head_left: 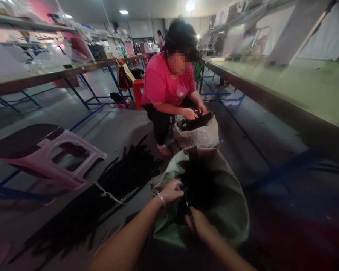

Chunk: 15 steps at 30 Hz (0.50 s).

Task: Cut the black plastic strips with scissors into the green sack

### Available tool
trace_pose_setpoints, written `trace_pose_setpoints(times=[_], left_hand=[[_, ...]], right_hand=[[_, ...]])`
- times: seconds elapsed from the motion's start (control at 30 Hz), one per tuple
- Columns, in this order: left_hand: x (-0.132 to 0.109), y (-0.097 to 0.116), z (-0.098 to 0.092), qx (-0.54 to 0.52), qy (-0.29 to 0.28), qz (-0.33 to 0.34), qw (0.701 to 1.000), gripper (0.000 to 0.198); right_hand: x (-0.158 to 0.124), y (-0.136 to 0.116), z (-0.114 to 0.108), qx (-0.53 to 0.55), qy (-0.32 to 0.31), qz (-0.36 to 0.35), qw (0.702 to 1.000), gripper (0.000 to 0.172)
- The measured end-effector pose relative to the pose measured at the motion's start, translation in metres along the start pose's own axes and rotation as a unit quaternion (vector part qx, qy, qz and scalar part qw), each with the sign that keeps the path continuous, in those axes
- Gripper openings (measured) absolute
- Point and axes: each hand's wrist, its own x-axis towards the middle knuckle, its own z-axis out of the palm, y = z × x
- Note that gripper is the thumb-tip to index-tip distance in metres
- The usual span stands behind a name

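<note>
A large greenish sack (234, 199) stands right in front of me, its mouth wide and its inside filled with dark, indistinct black material (200, 180). Over its near left rim is my left hand (172, 191), a bracelet at the wrist. Its fingers are pinched together at something dark that I cannot make out. Just below and to the right, my right hand (198, 223) is closed around the black handles of a pair of scissors (190, 212). The scissors point up toward my left fingertips, their blades partly lost in the dark.
A tied bundle of long black strips (115, 177) lies on the floor at left, beside a purple plastic stool (64, 150). Opposite me a person in a pink shirt (164, 79) works over a second sack (197, 135). Long tables (271, 94) flank both sides.
</note>
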Motion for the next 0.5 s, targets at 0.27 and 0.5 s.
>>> trace_pose_setpoints(times=[0.27,0.5], left_hand=[[0.003,-0.009,0.003,-0.012,-0.05,0.033,0.998,0.062],[0.007,-0.019,0.001,0.054,-0.049,0.052,0.996,0.072]], right_hand=[[-0.001,-0.003,-0.006,-0.02,-0.019,-0.003,1.0,0.023],[-0.005,-0.006,-0.006,-0.028,-0.001,0.001,1.0,0.018]])
